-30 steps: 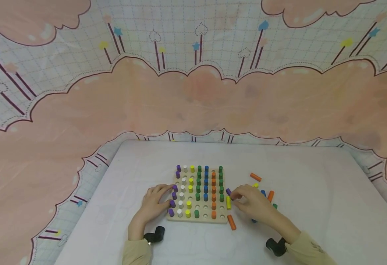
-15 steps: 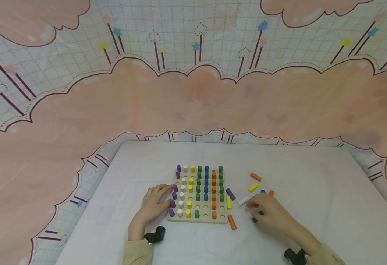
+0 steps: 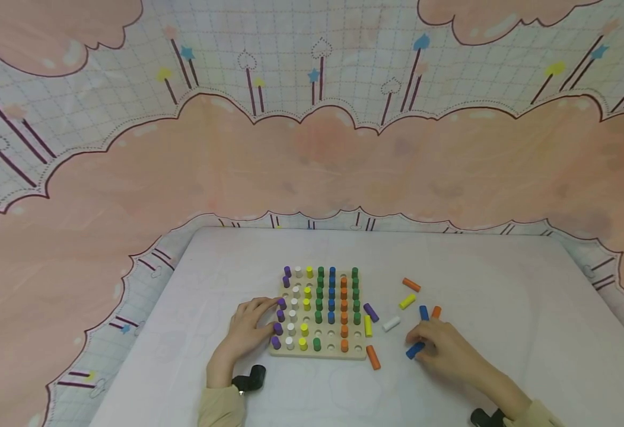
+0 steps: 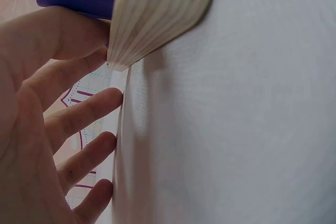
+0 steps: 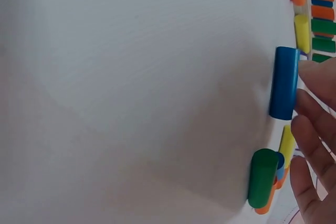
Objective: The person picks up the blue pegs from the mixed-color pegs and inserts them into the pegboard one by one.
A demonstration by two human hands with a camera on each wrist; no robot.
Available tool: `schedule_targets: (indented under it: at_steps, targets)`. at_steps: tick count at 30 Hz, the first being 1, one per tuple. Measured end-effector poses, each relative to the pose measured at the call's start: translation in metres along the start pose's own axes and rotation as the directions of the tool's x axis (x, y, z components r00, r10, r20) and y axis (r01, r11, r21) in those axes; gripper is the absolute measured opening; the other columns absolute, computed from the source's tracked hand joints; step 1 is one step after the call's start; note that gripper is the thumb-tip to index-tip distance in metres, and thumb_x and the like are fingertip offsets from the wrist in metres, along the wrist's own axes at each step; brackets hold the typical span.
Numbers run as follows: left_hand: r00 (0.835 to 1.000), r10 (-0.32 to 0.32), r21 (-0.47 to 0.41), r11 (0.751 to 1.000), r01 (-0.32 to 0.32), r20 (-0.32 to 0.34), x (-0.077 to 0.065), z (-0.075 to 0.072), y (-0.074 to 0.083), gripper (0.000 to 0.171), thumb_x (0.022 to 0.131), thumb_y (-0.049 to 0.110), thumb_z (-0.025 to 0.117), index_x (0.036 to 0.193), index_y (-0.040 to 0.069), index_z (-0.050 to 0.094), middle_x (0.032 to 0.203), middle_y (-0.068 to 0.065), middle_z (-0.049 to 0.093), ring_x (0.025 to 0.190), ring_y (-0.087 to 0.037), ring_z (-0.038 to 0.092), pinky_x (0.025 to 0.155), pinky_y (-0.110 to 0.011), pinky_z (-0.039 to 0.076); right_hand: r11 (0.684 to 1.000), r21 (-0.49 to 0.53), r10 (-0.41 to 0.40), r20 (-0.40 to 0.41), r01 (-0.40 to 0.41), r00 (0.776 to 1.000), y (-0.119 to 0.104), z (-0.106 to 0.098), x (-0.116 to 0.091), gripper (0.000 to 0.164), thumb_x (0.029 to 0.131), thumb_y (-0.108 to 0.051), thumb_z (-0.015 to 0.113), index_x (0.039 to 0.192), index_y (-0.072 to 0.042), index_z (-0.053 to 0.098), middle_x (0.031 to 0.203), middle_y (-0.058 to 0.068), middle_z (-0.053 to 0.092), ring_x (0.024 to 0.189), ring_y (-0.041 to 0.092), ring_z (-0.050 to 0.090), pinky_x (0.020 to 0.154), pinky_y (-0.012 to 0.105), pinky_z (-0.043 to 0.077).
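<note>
A wooden pegboard (image 3: 317, 352) stands on the white table with colored pegs upright in rows. My left hand (image 3: 249, 325) touches its left edge beside the purple pegs (image 3: 277, 328); in the left wrist view the other fingers (image 4: 86, 111) are spread apart. To the right of the board, my right hand (image 3: 445, 350) is at a blue peg (image 3: 414, 350) lying on the table. In the right wrist view, the thumb and fingers (image 5: 312, 140) are close beside that blue peg (image 5: 284, 83), without a plain grip round it.
Loose pegs lie right of the board: white (image 3: 391, 324), purple (image 3: 371, 312), yellow (image 3: 368, 326), orange (image 3: 373, 357), another yellow (image 3: 407, 301), another orange (image 3: 411, 284) and another blue (image 3: 424, 312). A green peg (image 5: 263, 178) shows in the right wrist view.
My right hand has left the purple peg by the board, passed the white peg and moved right and toward me to the blue peg. The left hand has stayed at the board.
</note>
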State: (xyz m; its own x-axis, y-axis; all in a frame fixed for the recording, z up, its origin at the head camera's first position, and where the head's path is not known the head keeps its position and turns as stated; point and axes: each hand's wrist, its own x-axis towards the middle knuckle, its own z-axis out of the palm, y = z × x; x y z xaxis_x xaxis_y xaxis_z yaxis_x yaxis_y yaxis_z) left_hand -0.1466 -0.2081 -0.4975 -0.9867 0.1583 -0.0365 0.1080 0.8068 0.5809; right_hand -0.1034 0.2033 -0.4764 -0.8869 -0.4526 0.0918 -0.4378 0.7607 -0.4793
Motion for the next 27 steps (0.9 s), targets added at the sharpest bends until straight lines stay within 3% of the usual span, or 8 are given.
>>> schedule_targets:
  at_steps: [18, 27]
  targets:
    - [1.000, -0.005, -0.012, 1.000, 0.005, 0.003, -0.001, -0.001, 0.001, 0.051, 0.086, 0.018, 0.061, 0.136, 0.019, 0.054, 0.140, -0.008, 0.049, 0.132, -0.036, 0.034, 0.104, -0.060, 0.030, 0.988, -0.147, 0.041, 0.009, -0.039, 0.999, 0.000, 0.013, 0.004, 0.024, 0.072, -0.019, 0.080, 0.092, -0.026, 0.069, 0.086, -0.018, 0.059, 0.081, -0.001, 0.047, 0.070, 0.022, 0.039]
    - [1.000, -0.006, -0.015, 1.000, 0.006, -0.002, -0.001, 0.000, 0.001, 0.051, 0.086, 0.019, 0.062, 0.136, 0.019, 0.054, 0.140, -0.008, 0.049, 0.131, -0.035, 0.035, 0.104, -0.060, 0.030, 0.988, -0.150, 0.041, -0.010, -0.042, 0.999, -0.003, 0.017, 0.007, 0.019, 0.074, -0.022, 0.079, 0.090, -0.027, 0.069, 0.082, -0.020, 0.057, 0.078, -0.003, 0.044, 0.069, 0.020, 0.035]
